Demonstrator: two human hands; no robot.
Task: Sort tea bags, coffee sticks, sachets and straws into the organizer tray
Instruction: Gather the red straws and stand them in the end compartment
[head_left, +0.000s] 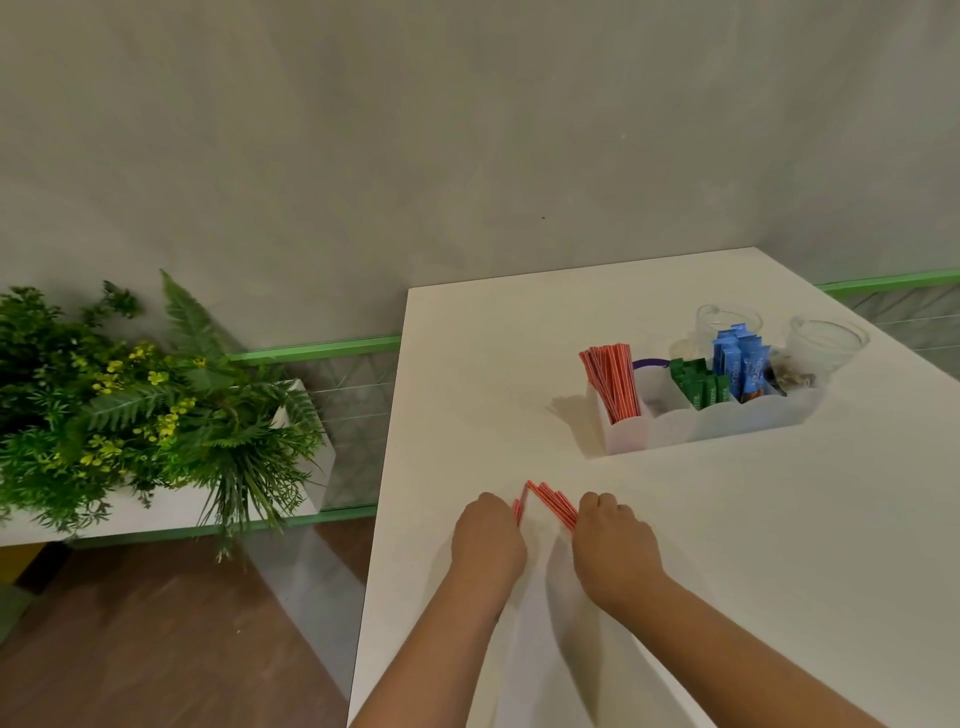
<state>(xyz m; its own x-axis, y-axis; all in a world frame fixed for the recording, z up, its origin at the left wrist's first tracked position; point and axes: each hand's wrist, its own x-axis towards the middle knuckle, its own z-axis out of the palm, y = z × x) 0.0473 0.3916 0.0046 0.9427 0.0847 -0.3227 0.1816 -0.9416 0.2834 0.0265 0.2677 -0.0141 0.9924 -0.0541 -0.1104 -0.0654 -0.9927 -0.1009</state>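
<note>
Red-striped straws (555, 503) lie on the white table (727, 545) near its left edge. My right hand (613, 545) grips one end of this bunch with curled fingers. My left hand (488, 540) pinches a couple of straws (519, 510) beside them. Farther back stands the translucent organizer tray (727, 423). Its left compartment holds upright red straws (612, 382). Green sachets (698, 387), blue coffee sticks (740, 358) and dark packets (789, 382) fill the compartments to the right.
Two clear glass cups (826, 340) stand behind the tray. A planter with green ferns and yellow flowers (140, 410) sits on a low shelf left of the table. The table's left edge runs just beside my left hand.
</note>
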